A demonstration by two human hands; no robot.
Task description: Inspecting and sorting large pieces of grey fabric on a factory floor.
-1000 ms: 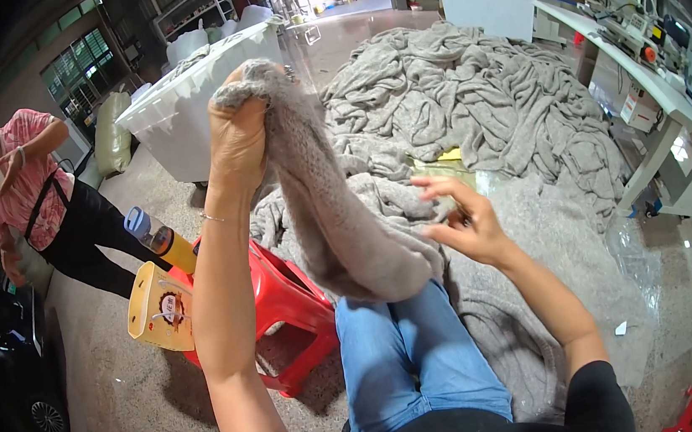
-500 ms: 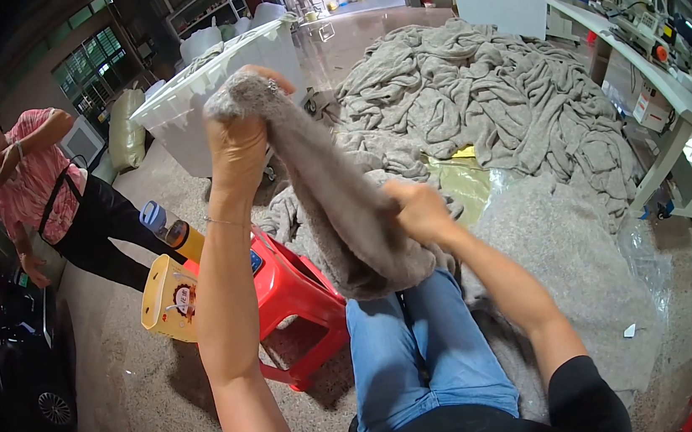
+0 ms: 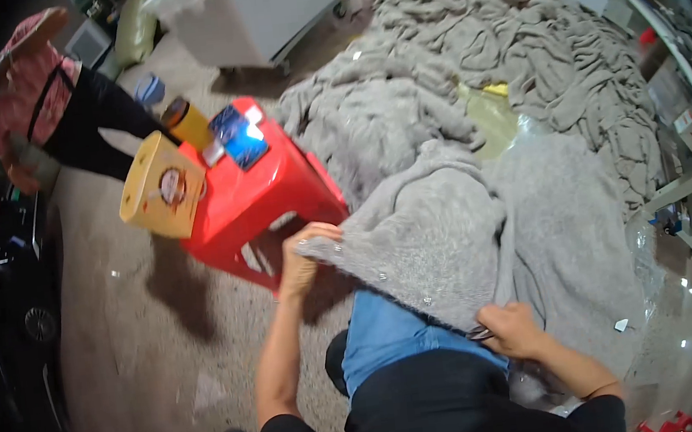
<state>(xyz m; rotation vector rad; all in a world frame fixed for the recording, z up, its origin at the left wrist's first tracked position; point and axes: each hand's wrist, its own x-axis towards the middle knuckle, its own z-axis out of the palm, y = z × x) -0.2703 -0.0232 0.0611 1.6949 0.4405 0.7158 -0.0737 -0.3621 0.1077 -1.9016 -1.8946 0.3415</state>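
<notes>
A grey fleece cloth is spread across my lap, its near edge pulled into a slanting line. At the left end of that edge, my left hand is closed on a corner. My right hand is closed around the edge at the other end, over my right thigh. Something small and dark shows by the right fingers, too small to name. More of the cloth trails forward and right onto the floor, and folds hide where it meets the other fleece.
On my left, a red stool holds a yellow carton, a phone and a bottle. Ahead lies a large fleece pile, with a white wheeled bin beyond the stool. A person stands far left; a white worktable is at right.
Both hands have come down and moved apart. The cloth, bunched and raised before, is now spread over my lap with its edge drawn between them. My view has tilted downward.
</notes>
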